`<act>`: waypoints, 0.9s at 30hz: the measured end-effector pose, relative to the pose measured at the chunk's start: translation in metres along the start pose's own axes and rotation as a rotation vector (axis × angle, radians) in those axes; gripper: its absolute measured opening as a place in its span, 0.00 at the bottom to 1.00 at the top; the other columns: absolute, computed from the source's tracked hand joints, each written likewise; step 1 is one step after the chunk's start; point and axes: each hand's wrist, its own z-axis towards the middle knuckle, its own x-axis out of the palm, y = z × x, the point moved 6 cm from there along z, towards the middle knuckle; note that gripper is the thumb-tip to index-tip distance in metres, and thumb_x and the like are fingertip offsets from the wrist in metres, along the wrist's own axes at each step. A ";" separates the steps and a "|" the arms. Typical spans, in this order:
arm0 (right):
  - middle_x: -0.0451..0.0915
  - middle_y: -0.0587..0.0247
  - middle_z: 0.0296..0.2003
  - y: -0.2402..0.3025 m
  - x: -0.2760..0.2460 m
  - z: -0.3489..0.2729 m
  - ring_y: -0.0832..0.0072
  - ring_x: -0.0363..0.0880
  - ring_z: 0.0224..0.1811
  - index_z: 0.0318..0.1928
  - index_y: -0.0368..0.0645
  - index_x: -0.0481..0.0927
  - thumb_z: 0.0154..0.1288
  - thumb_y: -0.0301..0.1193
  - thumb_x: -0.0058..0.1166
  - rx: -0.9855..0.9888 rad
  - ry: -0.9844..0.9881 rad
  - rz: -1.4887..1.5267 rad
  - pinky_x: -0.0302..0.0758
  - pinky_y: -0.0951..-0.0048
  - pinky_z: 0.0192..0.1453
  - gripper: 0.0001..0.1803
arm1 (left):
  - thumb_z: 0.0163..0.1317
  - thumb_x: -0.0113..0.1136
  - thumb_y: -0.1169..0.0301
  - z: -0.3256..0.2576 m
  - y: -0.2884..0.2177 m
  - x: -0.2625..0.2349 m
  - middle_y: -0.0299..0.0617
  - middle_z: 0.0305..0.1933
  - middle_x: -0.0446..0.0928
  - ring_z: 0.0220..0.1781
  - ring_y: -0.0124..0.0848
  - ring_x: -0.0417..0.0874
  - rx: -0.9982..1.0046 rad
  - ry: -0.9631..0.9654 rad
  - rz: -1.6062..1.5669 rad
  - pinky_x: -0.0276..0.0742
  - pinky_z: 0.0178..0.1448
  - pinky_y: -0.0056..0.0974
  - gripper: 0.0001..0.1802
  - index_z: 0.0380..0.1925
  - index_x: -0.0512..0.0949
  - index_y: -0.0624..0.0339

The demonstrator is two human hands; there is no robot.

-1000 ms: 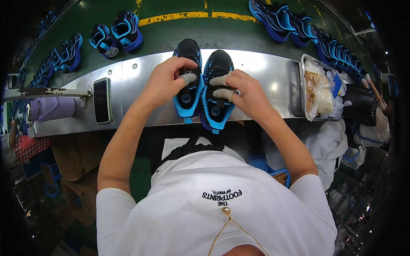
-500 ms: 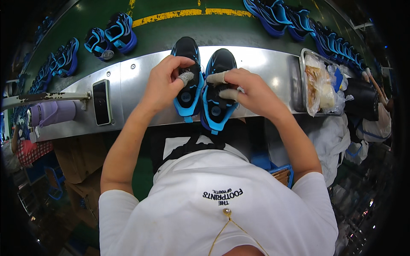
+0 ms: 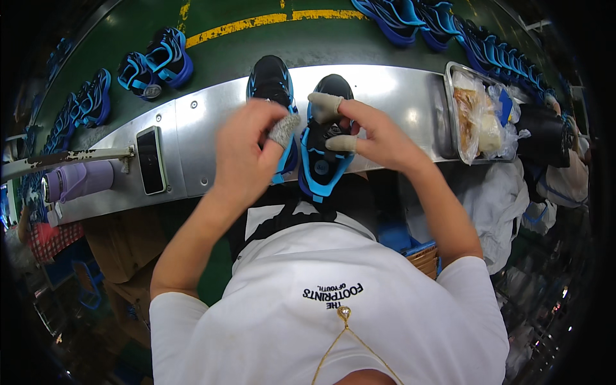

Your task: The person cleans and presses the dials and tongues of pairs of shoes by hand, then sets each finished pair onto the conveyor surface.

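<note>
Just above frame centre, my left hand (image 3: 247,154), motion-blurred, is half curled over the left shoe (image 3: 269,74), a grey wrap (image 3: 282,130) on one digit; can't tell if it pinches anything. Right of it, my right hand (image 3: 385,138) is over the right shoe (image 3: 321,154), thumb and forefinger spread with a clear gap, no grip seen, beige covers (image 3: 325,102) on both tips. Both shoes black and blue, side by side, toes toward frame top, on a shiny metal ledge (image 3: 202,141). Left on ledge: phone (image 3: 151,160), then purple bottle (image 3: 86,179) toward left edge. Right: metal tray (image 3: 451,115) with plastic bags (image 3: 471,122). Top of frame: green surface (image 3: 256,45) with yellow line (image 3: 237,27), shoe pair (image 3: 170,61) upper left, shoe row (image 3: 500,58) upper right.
</note>
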 end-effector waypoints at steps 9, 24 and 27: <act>0.75 0.64 0.32 0.002 -0.003 -0.010 0.71 0.70 0.34 0.58 0.50 0.78 0.57 0.29 0.62 -0.206 -0.177 -0.297 0.71 0.73 0.41 0.26 | 0.69 0.52 0.70 -0.050 0.013 0.095 0.48 0.48 0.78 0.47 0.34 0.83 -0.850 0.348 -1.190 0.81 0.36 0.32 0.16 0.53 0.72 0.70; 0.75 0.71 0.33 -0.013 0.011 -0.017 0.81 0.67 0.31 0.57 0.50 0.80 0.56 0.27 0.62 -0.150 -0.266 -0.283 0.69 0.79 0.38 0.26 | 0.70 0.46 0.76 -0.051 0.009 0.103 0.49 0.54 0.76 0.57 0.39 0.81 -0.954 0.211 -1.167 0.84 0.34 0.30 0.16 0.55 0.71 0.70; 0.76 0.70 0.34 -0.015 0.002 -0.014 0.79 0.67 0.30 0.55 0.51 0.82 0.55 0.29 0.63 -0.050 -0.168 0.037 0.69 0.77 0.37 0.23 | 0.70 0.47 0.76 -0.052 0.009 0.104 0.49 0.54 0.77 0.57 0.39 0.81 -0.964 0.228 -1.171 0.84 0.34 0.30 0.16 0.55 0.71 0.70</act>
